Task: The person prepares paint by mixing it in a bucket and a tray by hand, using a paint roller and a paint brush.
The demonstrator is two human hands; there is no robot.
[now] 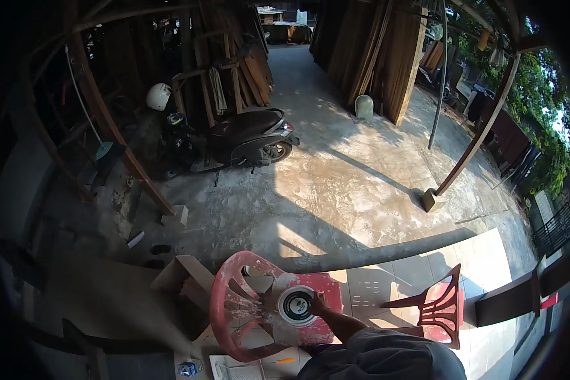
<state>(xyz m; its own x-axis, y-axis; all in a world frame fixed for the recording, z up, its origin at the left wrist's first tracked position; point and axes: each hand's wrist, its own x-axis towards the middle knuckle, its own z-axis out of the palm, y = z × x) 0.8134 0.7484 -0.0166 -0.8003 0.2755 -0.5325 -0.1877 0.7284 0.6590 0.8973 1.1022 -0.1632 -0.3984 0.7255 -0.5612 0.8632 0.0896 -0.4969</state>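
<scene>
A round white paint tub [296, 306] with a dark label on its lid stands on the seat of a paint-spotted red plastic chair [229, 278]. My right hand [317, 304] reaches in from the lower right, its fingers closed at the near right rim of the tub. The finger detail is small and dark. My left hand is out of sight. Below the chair lies a white paint tray [237, 368], with an orange-handled tool [286, 360] across it.
A second red chair [442, 307] stands on the tiles at right. An open cardboard box [185, 278] is at left, and a blue-labelled container [187, 369] sits below. Farther off are a parked motorbike [247, 139], leaning boards [386, 63] and a wooden post [475, 139].
</scene>
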